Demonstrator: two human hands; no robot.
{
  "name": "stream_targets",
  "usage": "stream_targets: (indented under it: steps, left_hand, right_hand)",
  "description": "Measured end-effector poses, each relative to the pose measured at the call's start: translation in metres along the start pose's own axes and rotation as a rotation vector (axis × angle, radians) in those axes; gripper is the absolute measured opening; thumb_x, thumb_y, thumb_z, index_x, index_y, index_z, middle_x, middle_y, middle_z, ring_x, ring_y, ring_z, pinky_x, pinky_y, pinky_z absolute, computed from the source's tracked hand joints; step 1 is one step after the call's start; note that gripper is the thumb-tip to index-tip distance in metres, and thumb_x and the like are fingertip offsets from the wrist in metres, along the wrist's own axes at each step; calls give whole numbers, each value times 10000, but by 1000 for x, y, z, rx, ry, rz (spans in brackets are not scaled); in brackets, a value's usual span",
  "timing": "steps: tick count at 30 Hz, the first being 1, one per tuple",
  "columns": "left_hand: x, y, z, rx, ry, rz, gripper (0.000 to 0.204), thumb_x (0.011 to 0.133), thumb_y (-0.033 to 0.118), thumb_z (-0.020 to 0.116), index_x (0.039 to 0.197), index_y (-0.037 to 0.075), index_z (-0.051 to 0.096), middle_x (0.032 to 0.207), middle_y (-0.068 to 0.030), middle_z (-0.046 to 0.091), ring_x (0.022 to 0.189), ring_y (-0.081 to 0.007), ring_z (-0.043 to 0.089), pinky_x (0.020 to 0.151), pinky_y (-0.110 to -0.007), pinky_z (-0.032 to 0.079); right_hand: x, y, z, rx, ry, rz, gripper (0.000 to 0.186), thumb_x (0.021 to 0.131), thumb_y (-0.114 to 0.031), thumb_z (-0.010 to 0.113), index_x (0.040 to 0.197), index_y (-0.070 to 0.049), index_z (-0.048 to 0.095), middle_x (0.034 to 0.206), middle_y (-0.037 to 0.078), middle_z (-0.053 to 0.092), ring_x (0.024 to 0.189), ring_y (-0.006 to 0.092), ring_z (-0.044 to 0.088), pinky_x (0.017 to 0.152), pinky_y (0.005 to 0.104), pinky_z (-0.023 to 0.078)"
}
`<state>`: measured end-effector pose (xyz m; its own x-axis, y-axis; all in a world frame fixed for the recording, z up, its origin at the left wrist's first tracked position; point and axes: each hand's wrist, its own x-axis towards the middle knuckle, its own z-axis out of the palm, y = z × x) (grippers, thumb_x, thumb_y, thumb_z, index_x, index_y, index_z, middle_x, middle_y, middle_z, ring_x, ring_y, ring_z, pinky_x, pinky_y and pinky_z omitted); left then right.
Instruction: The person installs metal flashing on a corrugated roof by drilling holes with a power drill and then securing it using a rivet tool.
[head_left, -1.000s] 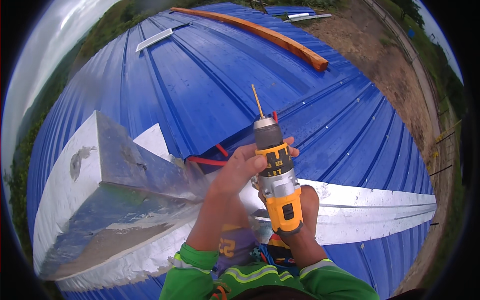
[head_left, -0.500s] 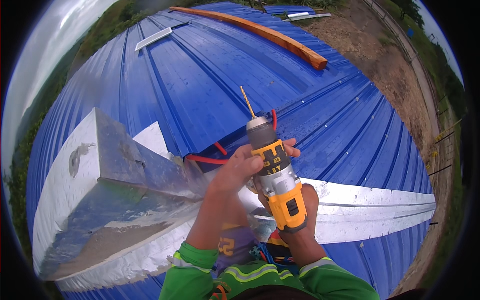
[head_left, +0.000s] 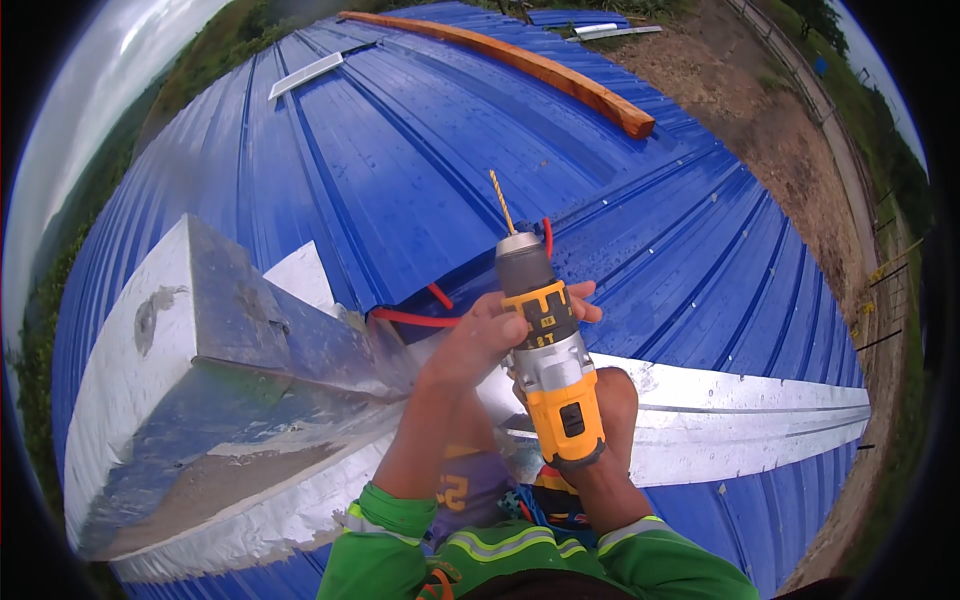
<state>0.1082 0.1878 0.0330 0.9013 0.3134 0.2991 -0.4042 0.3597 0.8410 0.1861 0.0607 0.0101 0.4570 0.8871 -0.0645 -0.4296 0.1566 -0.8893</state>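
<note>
A yellow and black cordless drill (head_left: 558, 365) is held up in front of my body, its gold twist bit (head_left: 501, 203) pointing away over the roof. My left hand (head_left: 487, 332) is closed round the drill's front collar from the left, and its fingertips show on the far side. Behind and below the drill body, my right hand (head_left: 612, 412) grips the handle; the drill hides most of its fingers. Just beyond the chuck, red cable (head_left: 415, 319) comes out at the edge of a blue roof sheet.
Blue ribbed roofing (head_left: 400, 170) slopes away ahead. A box-shaped silvery structure (head_left: 200, 370) rises at the left, and a shiny metal flashing strip (head_left: 745, 410) runs right. Farther off lie a long wooden beam (head_left: 530, 70) and a small white panel (head_left: 307, 76). Bare ground (head_left: 730, 90) drops off at the right.
The drill has turned slightly in my hands: its bit tip has swung a little to the right and its rear end a little to the left. Both hands keep their hold.
</note>
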Motion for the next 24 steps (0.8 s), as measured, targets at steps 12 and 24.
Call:
stream_targets:
  steps: [12, 24]
  left_hand:
    - [-26, -42, -75, 447, 231, -313, 571, 1017, 495, 465, 1067, -19, 709, 1057, -126, 709, 1096, -211, 622, 1035, -361, 407]
    - [-128, -260, -252, 1128, 344, -909, 487, 896, 393, 663, 1275, 89, 636, 1338, -203, 589, 1285, -310, 528, 1075, -390, 390]
  right_hand:
    - [-17, -5, -31, -563, 96, -202, 351, 908, -111, 659, 1244, -36, 586, 1062, 29, 658, 899, 110, 623, 803, 281, 525]
    - [-2, 194, -171, -920, 101, 333, 385, 780, -216, 701, 1081, 14, 632, 925, 117, 657, 918, 243, 617, 890, 379, 454]
